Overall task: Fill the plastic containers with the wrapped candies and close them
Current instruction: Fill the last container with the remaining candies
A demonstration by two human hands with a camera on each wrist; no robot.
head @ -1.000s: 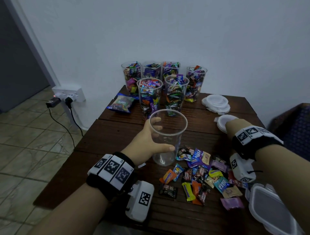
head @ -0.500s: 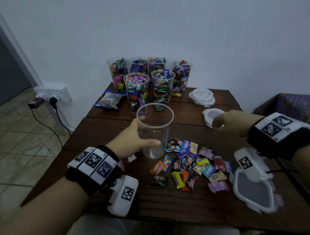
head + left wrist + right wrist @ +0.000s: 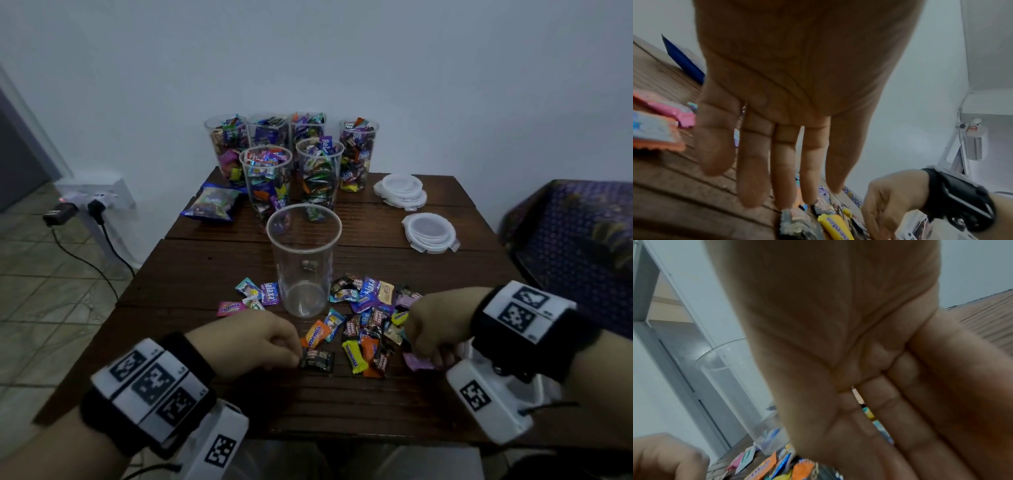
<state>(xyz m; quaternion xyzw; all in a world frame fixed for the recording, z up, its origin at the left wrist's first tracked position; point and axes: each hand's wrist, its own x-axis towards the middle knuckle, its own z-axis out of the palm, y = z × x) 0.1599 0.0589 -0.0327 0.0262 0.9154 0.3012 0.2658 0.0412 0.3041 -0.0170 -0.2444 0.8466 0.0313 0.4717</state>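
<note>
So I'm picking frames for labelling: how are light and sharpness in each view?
Head view: dim, bluish, yet sharp; candy labels are readable, and the empty cup shows little glare. Left wrist view: the left hand fills the frame, and the candies are soft. Right wrist view: the right hand is blurred and blocks most of the table.

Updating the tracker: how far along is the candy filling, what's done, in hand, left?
Done: six containers at the back look filled, but none is lidded; the lids lie stacked on the table. In hand: the empty container stands upright; left hand and right hand reach into the loose candies. Left: fill it, then close all seven.
</note>
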